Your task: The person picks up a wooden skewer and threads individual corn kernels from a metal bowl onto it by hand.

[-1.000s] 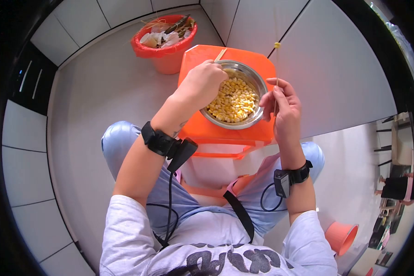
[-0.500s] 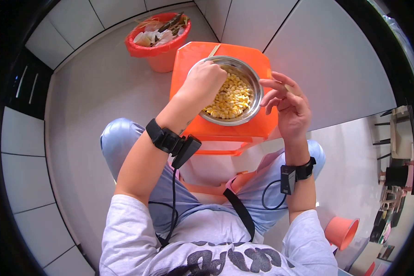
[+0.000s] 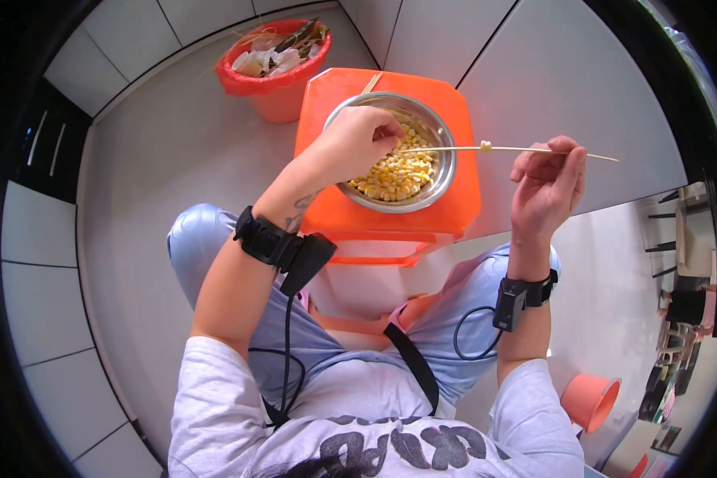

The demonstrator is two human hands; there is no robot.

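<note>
A metal bowl (image 3: pixel 448 171) holds loose yellow corn kernels (image 3: pixel 398 175). Over its left side is my left hand (image 3: pixel 362 142), fingers bent and pinched together; what lies between them is hidden. My right hand (image 3: pixel 551 182) grips a thin wooden skewer (image 3: pixel 446 148) to the right of the bowl. The skewer lies almost level, its left end over the corn near my left fingertips. One pale kernel (image 3: pixel 486 146) sits partway along it.
The bowl stands on an orange plastic stool (image 3: pixel 464 203), with more thin sticks (image 3: pixel 371 83) at its back edge. Behind left is a red-lined waste bin (image 3: pixel 275 99). A pale cabinet (image 3: pixel 566 103) borders the right; a pink bucket (image 3: pixel 589 402) lies lower right.
My right hand has moved right, and the skewer with its kernel now shows lengthwise. My left hand has turned and its fingertips have come into view over the corn.
</note>
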